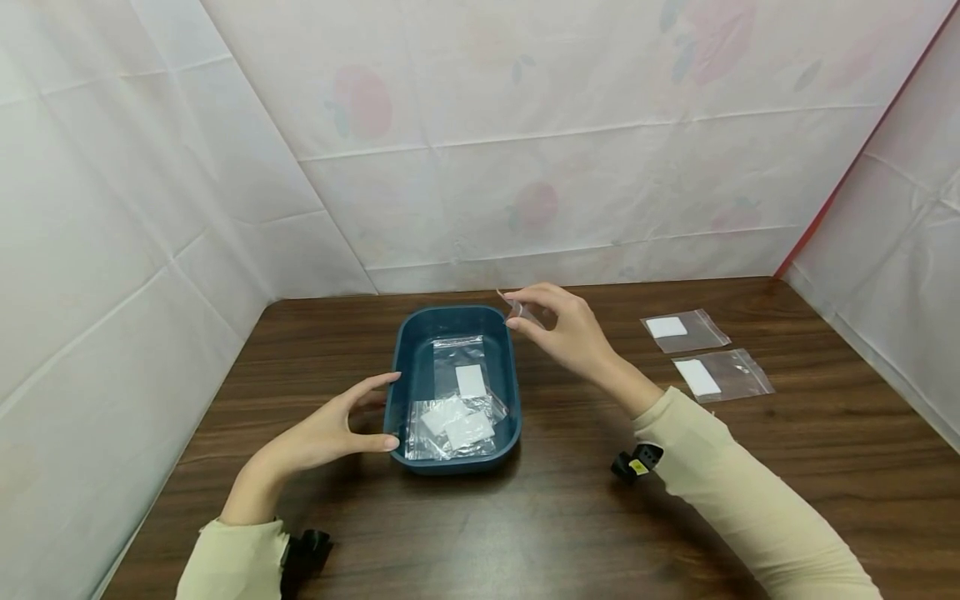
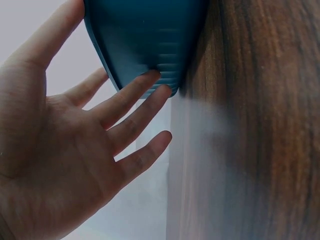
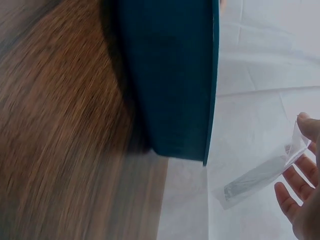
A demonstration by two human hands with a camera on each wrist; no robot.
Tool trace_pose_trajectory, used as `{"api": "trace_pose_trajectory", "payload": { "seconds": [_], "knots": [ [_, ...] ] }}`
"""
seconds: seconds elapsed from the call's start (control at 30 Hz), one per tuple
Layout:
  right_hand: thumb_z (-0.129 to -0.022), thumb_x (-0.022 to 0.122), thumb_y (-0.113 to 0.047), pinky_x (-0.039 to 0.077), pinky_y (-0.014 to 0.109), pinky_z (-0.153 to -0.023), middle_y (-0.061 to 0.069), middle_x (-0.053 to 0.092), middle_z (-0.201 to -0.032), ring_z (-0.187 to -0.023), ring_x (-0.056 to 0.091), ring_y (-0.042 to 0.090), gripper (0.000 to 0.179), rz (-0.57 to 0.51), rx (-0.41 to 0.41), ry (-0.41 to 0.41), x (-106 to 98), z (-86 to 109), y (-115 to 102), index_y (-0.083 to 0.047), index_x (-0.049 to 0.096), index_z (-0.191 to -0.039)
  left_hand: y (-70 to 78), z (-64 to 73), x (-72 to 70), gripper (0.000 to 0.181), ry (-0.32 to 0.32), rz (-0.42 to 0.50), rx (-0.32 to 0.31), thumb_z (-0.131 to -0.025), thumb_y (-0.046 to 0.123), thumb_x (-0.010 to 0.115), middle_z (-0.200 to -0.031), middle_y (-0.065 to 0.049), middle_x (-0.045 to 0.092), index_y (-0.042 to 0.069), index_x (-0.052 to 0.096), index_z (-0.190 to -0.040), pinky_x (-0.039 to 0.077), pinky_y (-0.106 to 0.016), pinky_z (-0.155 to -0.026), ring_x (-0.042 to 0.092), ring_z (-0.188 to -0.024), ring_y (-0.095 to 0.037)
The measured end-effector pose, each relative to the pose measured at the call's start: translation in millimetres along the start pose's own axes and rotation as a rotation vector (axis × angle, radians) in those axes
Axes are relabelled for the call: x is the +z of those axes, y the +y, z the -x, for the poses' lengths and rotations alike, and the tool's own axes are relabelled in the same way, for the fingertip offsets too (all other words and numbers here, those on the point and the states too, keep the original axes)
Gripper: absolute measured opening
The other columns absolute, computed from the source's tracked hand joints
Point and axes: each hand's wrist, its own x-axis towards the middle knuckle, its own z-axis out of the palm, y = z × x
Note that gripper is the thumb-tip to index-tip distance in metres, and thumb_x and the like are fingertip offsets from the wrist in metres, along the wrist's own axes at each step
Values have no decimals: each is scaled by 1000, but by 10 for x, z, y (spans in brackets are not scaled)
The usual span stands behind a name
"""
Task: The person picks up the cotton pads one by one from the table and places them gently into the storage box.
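A dark blue plastic tub [image 1: 453, 468] stands on the brown table, with several clear zip bags [image 1: 457, 367] holding white cards [image 1: 471, 382] inside it. My left hand [image 1: 322, 433] rests against the tub's left side, thumb and index finger spread at the rim. In the left wrist view the other fingers [image 2: 140, 115] are straight, with two fingertips at the ribbed wall. Beyond the tub's upper right corner, my right hand [image 1: 566, 332] pinches a clear zip bag [image 3: 260, 175] between thumb and fingers. That bag hangs above the table, bent near the grip.
Two clear zip bags lie on the table at the right, the farther bag [image 1: 701, 332] and the nearer bag [image 1: 738, 375], each with a white card in it. A white patterned cloth [image 1: 480, 192] hangs along the table's back edge and both sides.
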Motion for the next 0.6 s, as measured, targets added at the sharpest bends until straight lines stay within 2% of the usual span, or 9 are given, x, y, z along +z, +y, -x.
{"api": "trace_pose_trajectory", "payload": {
  "seconds": [0.1, 0.33, 0.6],
  "knots": [
    [-87, 78, -14, 46, 34, -71, 0, 68, -113, -89, 59, 17, 35, -21, -23, -6, 28, -16, -53, -10, 71, -121, -1, -4, 2, 86, 2, -1, 0, -88, 33, 77, -153, -19, 35, 22, 26, -156, 33, -69, -101, 32, -139, -44],
    [-87, 77, -12, 48, 42, -73, 4, 67, -113, -91, 58, 14, 34, -43, -69, -17, 98, -56, -154, -7, 70, -120, 5, -3, 4, 85, 8, -1, -2, -88, 32, 78, -153, -19, 36, 22, 27, -156, 33, -69, -101, 32, -139, -44],
    [-87, 77, -12, 45, 30, -72, 5, 67, -112, -91, 57, 14, 34, -63, -120, -32, 183, -81, -251, -7, 70, -120, -9, -17, 3, 85, 3, 11, 21, -88, 31, 77, -154, -17, 35, 19, 27, -156, 33, -68, -101, 33, -139, -43]
  ]
}}
